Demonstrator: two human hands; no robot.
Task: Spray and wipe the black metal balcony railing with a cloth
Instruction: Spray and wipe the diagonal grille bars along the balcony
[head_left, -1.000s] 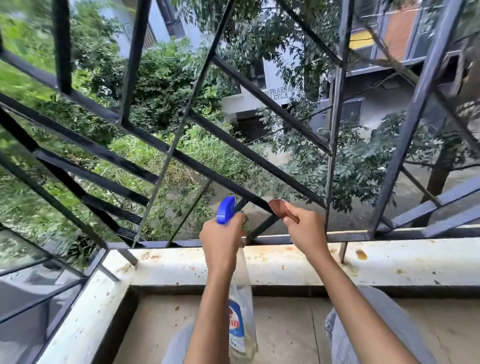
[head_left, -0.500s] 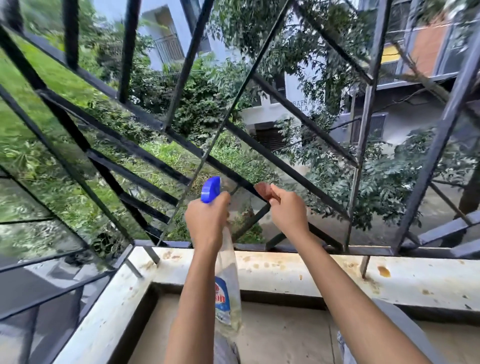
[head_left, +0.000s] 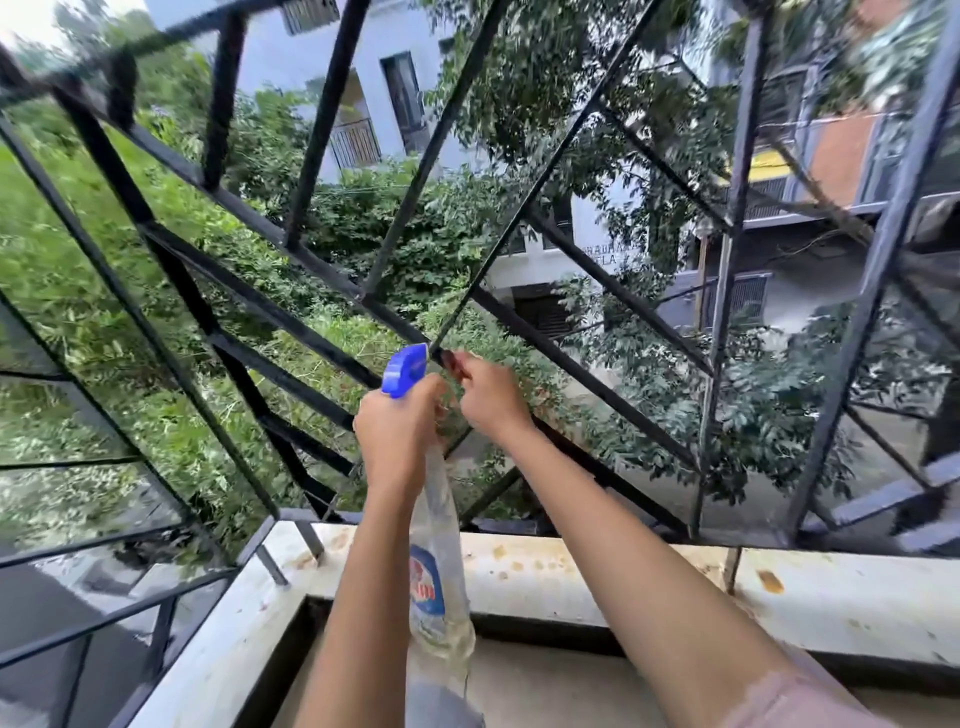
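I read the left hand (head_left: 397, 436) clamped on the spray bottle (head_left: 439, 587) and the right hand (head_left: 491, 395) pinching the cloth (head_left: 458, 362) against the railing (head_left: 721, 312).

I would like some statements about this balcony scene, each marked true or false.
1. The left hand grips the spray bottle. True.
2. The nozzle on top is red. False: the spray head is blue.
3. The right hand holds a cloth against a bar of the railing. True.
4. The spray bottle stands on the wall top. False: it is held up in the air, in front of the ledge.
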